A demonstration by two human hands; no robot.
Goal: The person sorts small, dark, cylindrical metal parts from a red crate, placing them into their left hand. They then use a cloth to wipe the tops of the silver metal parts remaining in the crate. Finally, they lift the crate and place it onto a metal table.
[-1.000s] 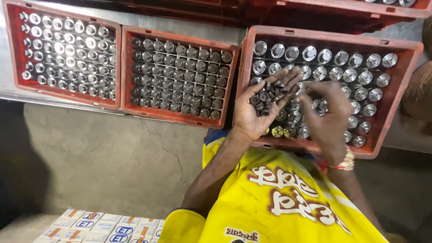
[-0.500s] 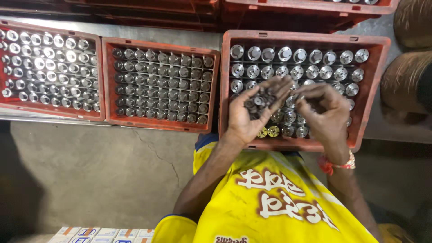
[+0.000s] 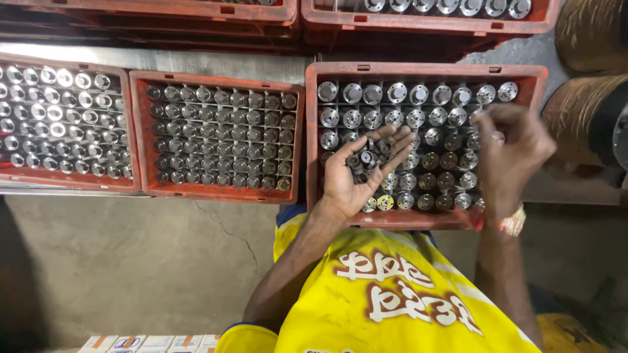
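Small parts: a loose handful of small metal rings (image 3: 364, 159) lies heaped in the cupped palm, held over the left half of the right-hand crate.
Left hand (image 3: 362, 171): palm up, fingers spread wide and slightly curled, cradling the rings without closing on them.
Right hand (image 3: 509, 153): raised over the right end of the same crate, back toward the camera, fingers bunched downward; whether they pinch a ring cannot be told.
Right-hand crate (image 3: 428, 70): red plastic, partitioned into cells, each holding an upright round metal fitting (image 3: 353, 93) with a flanged top.
Middle crate (image 3: 216, 194): red, just left of the first, packed with darker cylindrical parts.
Left crate (image 3: 72, 184): red, partly cut off by the frame edge, filled with brighter silver parts.
Far row: further red crates (image 3: 425, 23) stacked beyond.
Near side: yellow printed shirt (image 3: 392, 294); gold wristband (image 3: 512, 222) on the right wrist; concrete floor (image 3: 131, 261).
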